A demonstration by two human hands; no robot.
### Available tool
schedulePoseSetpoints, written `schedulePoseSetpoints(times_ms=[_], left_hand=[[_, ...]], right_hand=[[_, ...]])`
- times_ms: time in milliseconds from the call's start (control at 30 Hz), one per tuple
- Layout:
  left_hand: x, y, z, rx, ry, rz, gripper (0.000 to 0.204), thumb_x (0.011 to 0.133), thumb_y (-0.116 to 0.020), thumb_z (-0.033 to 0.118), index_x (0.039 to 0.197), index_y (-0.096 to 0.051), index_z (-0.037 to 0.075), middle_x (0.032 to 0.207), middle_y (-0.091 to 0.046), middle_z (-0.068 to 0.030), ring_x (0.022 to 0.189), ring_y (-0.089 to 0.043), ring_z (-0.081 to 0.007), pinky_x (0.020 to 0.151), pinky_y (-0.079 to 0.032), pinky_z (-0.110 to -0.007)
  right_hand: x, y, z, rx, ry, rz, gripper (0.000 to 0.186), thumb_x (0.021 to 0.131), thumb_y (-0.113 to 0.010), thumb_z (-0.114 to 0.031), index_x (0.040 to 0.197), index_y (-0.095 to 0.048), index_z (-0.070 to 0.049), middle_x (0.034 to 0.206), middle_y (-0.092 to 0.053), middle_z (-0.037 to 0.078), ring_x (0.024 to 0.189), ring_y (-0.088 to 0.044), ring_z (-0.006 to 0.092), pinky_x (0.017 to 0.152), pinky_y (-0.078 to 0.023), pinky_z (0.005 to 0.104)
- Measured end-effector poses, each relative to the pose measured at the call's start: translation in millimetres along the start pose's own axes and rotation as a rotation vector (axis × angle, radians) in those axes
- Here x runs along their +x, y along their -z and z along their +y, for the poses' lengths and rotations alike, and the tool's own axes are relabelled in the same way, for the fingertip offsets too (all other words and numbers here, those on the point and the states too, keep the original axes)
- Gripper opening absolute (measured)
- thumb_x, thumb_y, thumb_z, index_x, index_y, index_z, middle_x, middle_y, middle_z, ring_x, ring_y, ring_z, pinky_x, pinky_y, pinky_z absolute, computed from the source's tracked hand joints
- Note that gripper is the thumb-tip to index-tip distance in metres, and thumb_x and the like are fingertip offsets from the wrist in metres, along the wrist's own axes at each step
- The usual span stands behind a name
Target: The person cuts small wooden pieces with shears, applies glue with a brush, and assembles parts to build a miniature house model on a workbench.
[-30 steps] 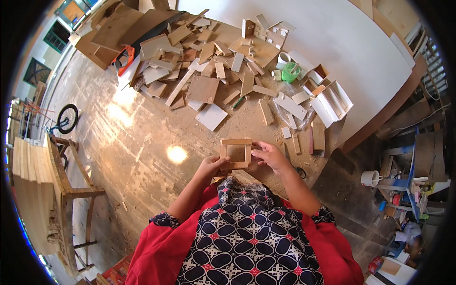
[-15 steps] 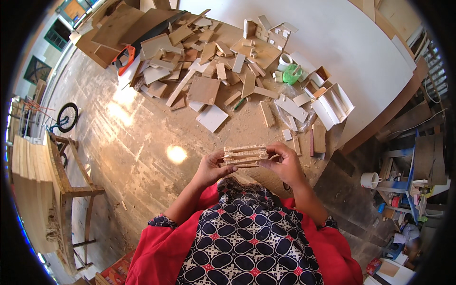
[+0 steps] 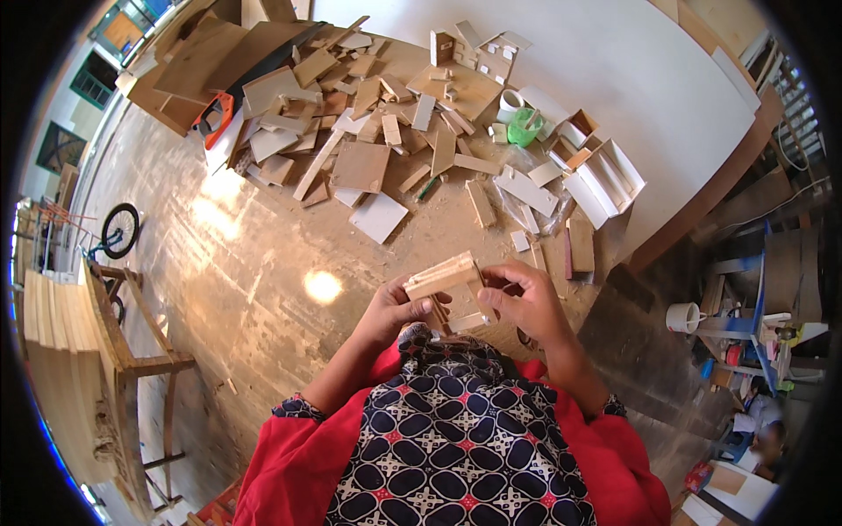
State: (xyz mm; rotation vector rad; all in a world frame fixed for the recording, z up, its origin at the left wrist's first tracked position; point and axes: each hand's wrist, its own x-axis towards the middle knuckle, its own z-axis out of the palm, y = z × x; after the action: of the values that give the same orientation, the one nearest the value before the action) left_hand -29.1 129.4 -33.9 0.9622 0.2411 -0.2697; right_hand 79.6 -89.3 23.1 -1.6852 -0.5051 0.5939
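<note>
Between my two hands is a small square frame [image 3: 438, 272] of light wooden strips, tilted so its top bar slopes up to the right. My left hand [image 3: 390, 311] grips its left side, the thumb lying across the wood. My right hand [image 3: 526, 302] is closed on the right side, thumb against the upright strip. Both hands are just above my patterned apron [image 3: 456, 421]; beyond them lies a heap of wood offcuts [image 3: 358, 167] on the dusty floor.
An orange-handled saw [image 3: 213, 118] rests at the heap's left, a green bag [image 3: 524, 127] and white trays [image 3: 605, 180] to the right. A wooden trestle [image 3: 149, 359] and bicycle wheel [image 3: 120, 230] stand at left; a person [image 3: 759, 416] is at lower right.
The frame went from facing upward to edge-on in a stack-like view, and is now tilted with its opening showing again, lower and angled. Both hands shifted their grip with it.
</note>
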Motion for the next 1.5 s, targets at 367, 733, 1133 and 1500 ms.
schedulePoseSetpoints(times_ms=[367, 733, 1133, 1500], left_hand=[[26.6, 12.0, -40.8, -0.189, 0.177, 0.132, 0.033, 0.088, -0.066, 0.029, 0.113, -0.059, 0.010, 0.104, -0.068, -0.0074, 0.082, -0.066, -0.0141, 0.072, -0.053, -0.028], [31.6, 12.6, -56.8, -0.257, 0.116, 0.141, 0.027, 0.089, -0.064, 0.026, 0.110, -0.060, 0.010, 0.102, -0.068, -0.0090, 0.085, -0.066, -0.0153, 0.073, -0.054, -0.029], [32.8, -25.5, -15.2, 0.103, -0.017, -0.027, 0.046, 0.082, -0.072, 0.025, 0.118, -0.055, 0.001, 0.102, -0.067, -0.0143, 0.089, -0.067, -0.0234, 0.081, -0.054, -0.038], [16.1, -55.0, 12.1, 0.254, -0.051, -0.099, 0.043, 0.081, -0.074, 0.008, 0.118, -0.054, -0.003, 0.103, -0.067, -0.0095, 0.093, -0.064, -0.0152, 0.083, -0.053, -0.031]], right_hand=[[18.1, 5.0, 76.9, 0.375, -0.284, -0.076, 0.031, 0.094, -0.059, -0.024, 0.109, -0.065, 0.003, 0.090, -0.066, 0.000, 0.078, -0.056, 0.0042, 0.071, -0.045, 0.0205], [-0.7, 12.6, 84.2, 0.428, -0.379, 0.082, 0.036, 0.095, -0.057, -0.028, 0.115, -0.063, 0.001, 0.098, -0.065, 0.002, 0.086, -0.059, 0.0065, 0.073, -0.048, 0.0218], [-2.0, 33.6, 34.2, 0.293, 0.071, 0.022, 0.052, 0.084, -0.071, -0.016, 0.131, -0.052, -0.003, 0.100, -0.060, 0.002, 0.085, -0.055, 0.0076, 0.079, -0.047, 0.0235], [-25.3, 52.0, -8.3, -0.279, 0.512, 0.059, 0.043, 0.072, -0.078, -0.006, 0.114, -0.066, -0.007, 0.098, -0.065, 0.011, 0.086, -0.063, 0.0204, 0.074, -0.051, 0.0293]])
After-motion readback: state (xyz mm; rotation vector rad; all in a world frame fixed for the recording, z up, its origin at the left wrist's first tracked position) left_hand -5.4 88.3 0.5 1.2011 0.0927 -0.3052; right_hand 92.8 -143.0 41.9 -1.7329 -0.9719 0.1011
